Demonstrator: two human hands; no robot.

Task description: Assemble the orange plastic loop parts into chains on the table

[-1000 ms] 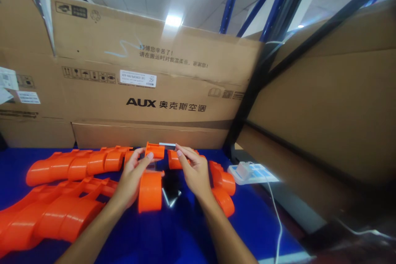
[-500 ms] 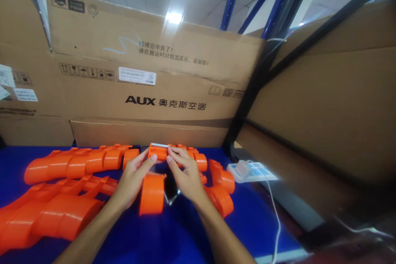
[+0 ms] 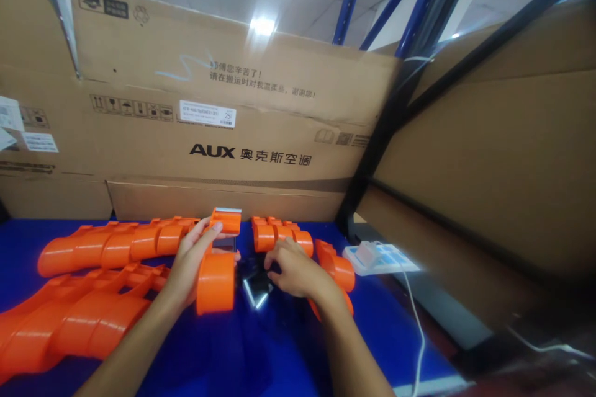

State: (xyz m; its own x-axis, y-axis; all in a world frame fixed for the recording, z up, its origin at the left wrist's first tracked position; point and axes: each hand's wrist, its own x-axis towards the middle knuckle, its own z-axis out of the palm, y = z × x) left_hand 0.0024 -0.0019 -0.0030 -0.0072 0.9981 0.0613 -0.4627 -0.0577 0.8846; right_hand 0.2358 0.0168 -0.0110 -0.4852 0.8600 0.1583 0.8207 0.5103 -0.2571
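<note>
An orange plastic tape dispenser (image 3: 215, 282) is in my left hand (image 3: 193, 260), whose thumb and fingers are closed round its frame. A pale metal cutting strip (image 3: 228, 210) runs along the dispenser's top edge, and its round hub faces down toward me. My right hand (image 3: 291, 267) is apart from the dispenser, low over the table, with its fingers bent inward beside a dark pile. A shiny silver-edged piece (image 3: 257, 293) lies in this pile; what my right fingertips pinch, if anything, is hidden.
Rows of orange dispensers (image 3: 116, 249) lie on the blue tabletop (image 3: 186, 360) at left, with a short row (image 3: 282, 236) behind my right hand and more (image 3: 338, 270) at right. A white power strip (image 3: 379, 257) with a cable sits right. Cardboard (image 3: 256, 167) walls the back.
My right hand has let go of the dispenser's top and moved down and right to the dark pile. My left hand has shifted slightly left with the dispenser.
</note>
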